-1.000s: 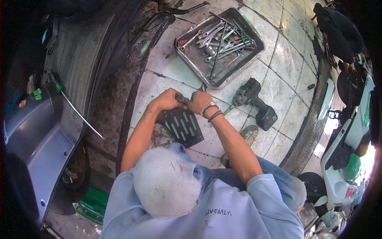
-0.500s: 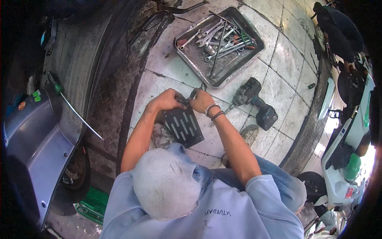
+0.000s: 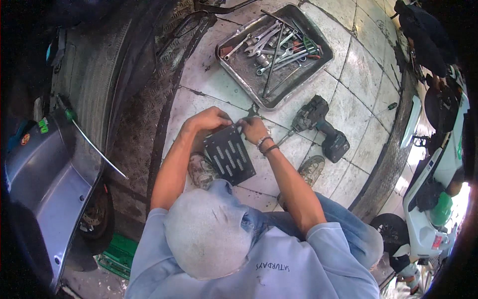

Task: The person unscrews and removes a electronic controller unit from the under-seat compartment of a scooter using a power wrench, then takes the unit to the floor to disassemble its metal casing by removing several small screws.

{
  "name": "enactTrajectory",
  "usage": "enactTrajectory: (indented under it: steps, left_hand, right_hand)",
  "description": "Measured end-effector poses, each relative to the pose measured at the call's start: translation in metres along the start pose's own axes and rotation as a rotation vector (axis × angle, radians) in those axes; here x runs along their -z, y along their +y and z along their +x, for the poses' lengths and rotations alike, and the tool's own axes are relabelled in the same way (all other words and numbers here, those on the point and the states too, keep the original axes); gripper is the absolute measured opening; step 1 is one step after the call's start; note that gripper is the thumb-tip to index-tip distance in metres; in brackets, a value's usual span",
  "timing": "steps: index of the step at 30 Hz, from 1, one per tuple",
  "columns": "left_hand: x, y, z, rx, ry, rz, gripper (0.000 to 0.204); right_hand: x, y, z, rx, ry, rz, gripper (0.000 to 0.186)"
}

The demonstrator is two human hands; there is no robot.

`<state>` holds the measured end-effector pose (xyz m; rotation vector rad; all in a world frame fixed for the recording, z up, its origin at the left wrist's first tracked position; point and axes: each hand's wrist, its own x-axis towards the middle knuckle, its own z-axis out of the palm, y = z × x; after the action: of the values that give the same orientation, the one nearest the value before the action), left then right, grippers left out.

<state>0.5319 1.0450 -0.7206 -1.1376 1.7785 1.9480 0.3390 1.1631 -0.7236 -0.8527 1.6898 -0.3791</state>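
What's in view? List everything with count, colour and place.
Slotted plate: one, black, centre.
Metal tray: one, grey, upper centre.
Wrenches: several, silver, in the tray.
Power tool: one, black and teal, right of plate.
Vehicle panel: one, blue-grey, far left.
Vehicle bodywork: count unclear, white, far right.
Slatted piece: one, green, lower left.
Shoes: two, brownish, beside plate.
Cap: one, grey, lower centre.
Shirt: one, blue, lower edge.
Left hand, right hand: two, bare, plate's top edge.

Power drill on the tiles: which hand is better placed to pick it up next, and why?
Probably the right hand: the power drill lies to its right, apparently an easy reach. The left hand, farther away by the edge of the black plate, would likely have to cross past the right one.
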Motion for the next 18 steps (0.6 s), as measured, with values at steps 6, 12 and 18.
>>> enactTrajectory:
  steps: [6, 12, 18]
  left_hand:
    - [-0.002, 0.0, -0.009, -0.02, 0.104, 0.099, 0.026]
    - [-0.019, 0.002, -0.017, -0.099, 0.359, 0.114, 0.025]
    - [-0.001, -0.006, -0.003, -0.187, 0.114, 0.164, 0.024]
  right_hand:
    - [-0.015, -0.035, 0.007, 0.308, 0.483, -0.242, 0.023]
    - [-0.022, -0.047, 0.034, 0.448, 0.674, -0.5, 0.019]
    - [-0.022, -0.045, 0.04, 0.444, 0.665, -0.463, 0.018]
